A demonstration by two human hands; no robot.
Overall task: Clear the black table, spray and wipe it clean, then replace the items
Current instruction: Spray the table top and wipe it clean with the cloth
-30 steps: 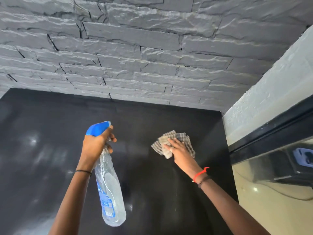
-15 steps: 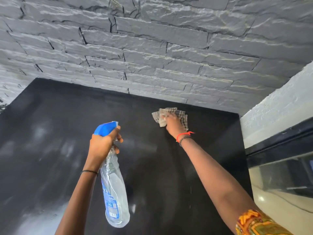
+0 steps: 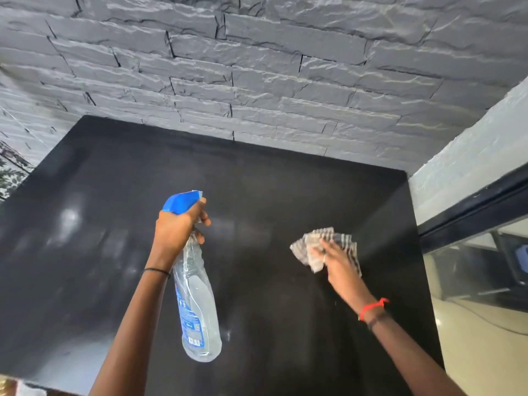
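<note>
The black table (image 3: 94, 201) fills the middle of the view and carries nothing but pale smears on its left half. My left hand (image 3: 177, 227) grips the neck of a clear spray bottle (image 3: 197, 307) with a blue trigger head, held above the table's centre. My right hand (image 3: 334, 260) presses a crumpled checked cloth (image 3: 320, 238) flat on the table's right part, fingers spread over it.
A grey stone-brick wall (image 3: 257, 81) runs along the table's far edge. A white wall with a black-framed glass panel (image 3: 471, 207) stands close to the right edge. Plant leaves (image 3: 11, 170) show at the far left.
My right hand has slid the cloth back from the table's far edge toward me and to the right. The left hand keeps the bottle in about the same place.
</note>
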